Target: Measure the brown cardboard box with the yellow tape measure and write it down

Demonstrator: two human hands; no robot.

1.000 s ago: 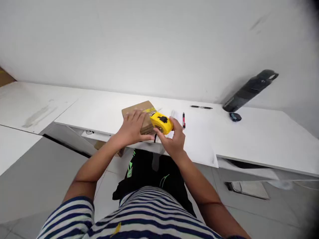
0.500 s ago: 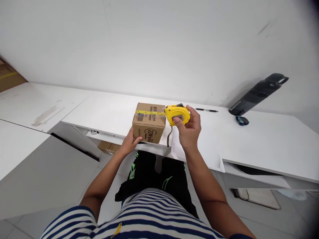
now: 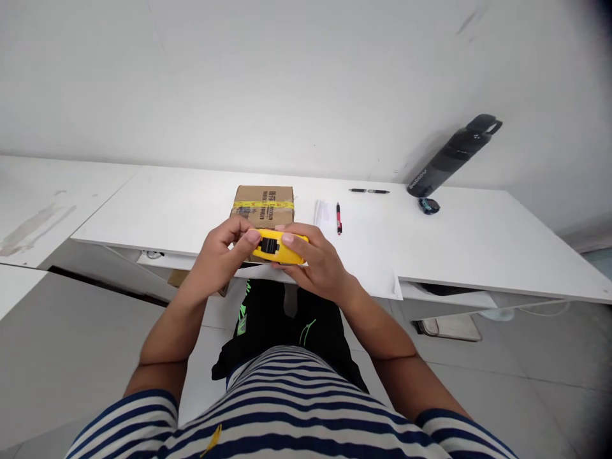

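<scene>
Both hands meet over the front edge of the white desk. My right hand (image 3: pixel 318 258) is closed around a yellow tape measure (image 3: pixel 291 252), its thumb on the casing beside the black slide button. At the casing's left end, the thumb and fingers of my left hand (image 3: pixel 227 252) pinch it; whether they also grip the blade's tip is hidden. Just behind, a brown cardboard box (image 3: pixel 262 213) with yellow packing tape across its top sits on the desk, touched by neither hand as far as I can see. Its front face is mostly covered by my hands.
White paper (image 3: pixel 366 255) lies right of my hands, with a red and black pen (image 3: pixel 339 218) on it. Behind are a black pen (image 3: pixel 369 190), a dark bottle (image 3: pixel 452 156) and a small dark coiled item (image 3: pixel 429 206). The wall borders the white desk (image 3: pixel 478 242).
My left hand has let go of the box and come to the tape measure. My right hand has brought the tape measure left and nearer, turning it edge-up. The view has shifted.
</scene>
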